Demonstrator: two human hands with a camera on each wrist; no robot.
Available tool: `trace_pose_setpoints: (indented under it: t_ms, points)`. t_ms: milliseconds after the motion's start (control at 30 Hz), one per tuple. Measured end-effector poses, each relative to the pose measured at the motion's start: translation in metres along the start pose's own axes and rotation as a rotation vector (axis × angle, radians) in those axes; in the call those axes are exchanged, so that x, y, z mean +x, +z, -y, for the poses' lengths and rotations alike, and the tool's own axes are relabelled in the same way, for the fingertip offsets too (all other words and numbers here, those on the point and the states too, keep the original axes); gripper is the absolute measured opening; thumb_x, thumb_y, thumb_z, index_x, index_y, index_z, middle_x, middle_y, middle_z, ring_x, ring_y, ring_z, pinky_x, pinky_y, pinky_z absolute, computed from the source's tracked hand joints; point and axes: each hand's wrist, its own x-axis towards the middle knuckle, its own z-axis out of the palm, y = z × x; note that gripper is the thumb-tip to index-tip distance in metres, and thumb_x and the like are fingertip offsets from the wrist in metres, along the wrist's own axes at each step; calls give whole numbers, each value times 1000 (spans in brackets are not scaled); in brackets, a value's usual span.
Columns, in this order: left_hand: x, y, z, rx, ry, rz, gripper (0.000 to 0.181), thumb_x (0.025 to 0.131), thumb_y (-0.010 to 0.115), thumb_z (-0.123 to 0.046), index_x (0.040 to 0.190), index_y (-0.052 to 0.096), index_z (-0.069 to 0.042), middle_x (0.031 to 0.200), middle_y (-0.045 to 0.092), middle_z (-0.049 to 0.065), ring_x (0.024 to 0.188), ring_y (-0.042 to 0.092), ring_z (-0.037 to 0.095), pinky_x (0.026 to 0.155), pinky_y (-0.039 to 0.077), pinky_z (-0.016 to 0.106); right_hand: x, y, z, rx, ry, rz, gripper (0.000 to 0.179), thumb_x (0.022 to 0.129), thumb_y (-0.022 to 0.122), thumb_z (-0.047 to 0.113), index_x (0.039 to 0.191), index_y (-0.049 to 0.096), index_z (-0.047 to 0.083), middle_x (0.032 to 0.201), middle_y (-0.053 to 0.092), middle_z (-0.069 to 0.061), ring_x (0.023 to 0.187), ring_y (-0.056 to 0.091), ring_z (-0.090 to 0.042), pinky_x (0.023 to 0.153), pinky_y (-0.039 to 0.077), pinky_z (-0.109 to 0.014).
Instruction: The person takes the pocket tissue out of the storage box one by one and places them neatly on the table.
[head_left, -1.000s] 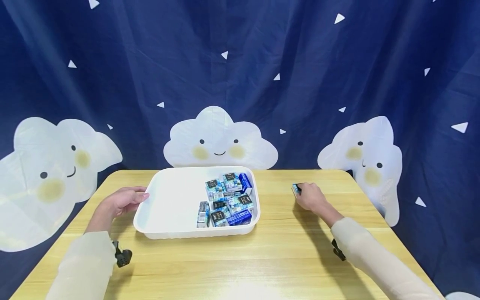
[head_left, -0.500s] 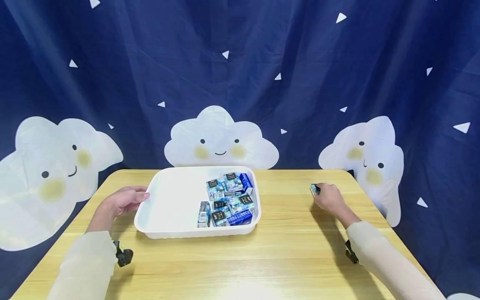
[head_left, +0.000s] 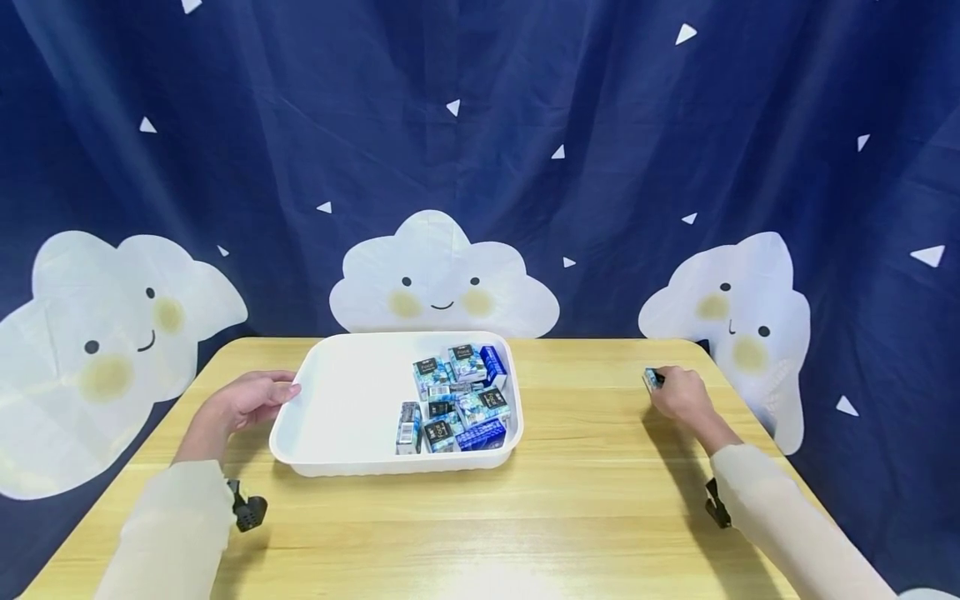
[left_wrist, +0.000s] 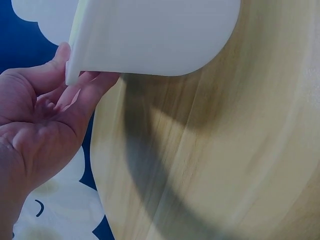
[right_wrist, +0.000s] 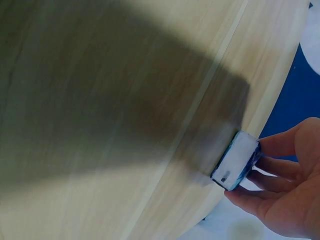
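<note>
My left hand (head_left: 258, 400) grips the left end of a white plastic tray (head_left: 330, 400), thumb at the rim and fingers underneath in the left wrist view. Several small blue floral packs (head_left: 482, 406) with black labels lie jumbled in the tray's right half. One of them stands on its side, barcode showing, left of the others. Over at the table's far right, my right hand (head_left: 684, 396) holds another small blue floral pack (right_wrist: 236, 161) between thumb and fingers. That pack's pale narrow side faces the right wrist camera, close over the tabletop.
The light wooden table (head_left: 465, 533) has rounded far corners. Behind it hangs a dark blue curtain (head_left: 495, 192) with white clouds and triangles. Long pale sleeves cover both forearms, and a black camera (head_left: 250, 510) sits at the left wrist.
My right hand has moved to the right across the table with the pack in it. The left hand keeps its place at the tray, and the packs inside lie as before.
</note>
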Motion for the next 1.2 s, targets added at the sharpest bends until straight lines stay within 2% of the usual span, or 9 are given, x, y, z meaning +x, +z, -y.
trace_pose_setpoints:
  t_ms: [233,467,833,1000,1200]
  points:
    - [0,0,-1,14,-13,-5,71,103,58,-16,155,19,12,92,70,-11,85,67,3,80,60,22,1,-2,-9,21,29,8,58,83,51,5,137,50,-16,112,61,-40,86,58,-42,70,51,-47]
    - [2,0,1,-11,-13,-3,71,104,58,-16,156,18,12,91,70,-11,84,68,3,80,61,23,2,0,-12,17,19,-3,57,83,51,6,136,52,-16,111,62,-39,86,58,-43,70,51,-47]
    - [3,-2,1,4,-15,-4,72,104,58,-18,156,18,11,92,70,-11,85,67,4,80,60,23,8,3,-17,33,15,-24,57,80,53,4,133,53,-16,106,63,-36,82,57,-40,66,50,-44]
    - [2,-2,0,2,-15,-4,73,104,59,-18,156,18,11,93,70,-11,86,68,4,81,61,24,9,2,-15,35,24,-12,57,78,53,4,131,52,-17,100,63,-34,78,56,-38,62,49,-39]
    - [1,-1,0,7,-14,-3,74,103,59,-19,156,17,11,94,70,-10,86,67,5,82,61,24,8,0,-12,47,42,-9,50,76,55,5,121,56,-16,93,62,-30,75,56,-36,59,48,-37]
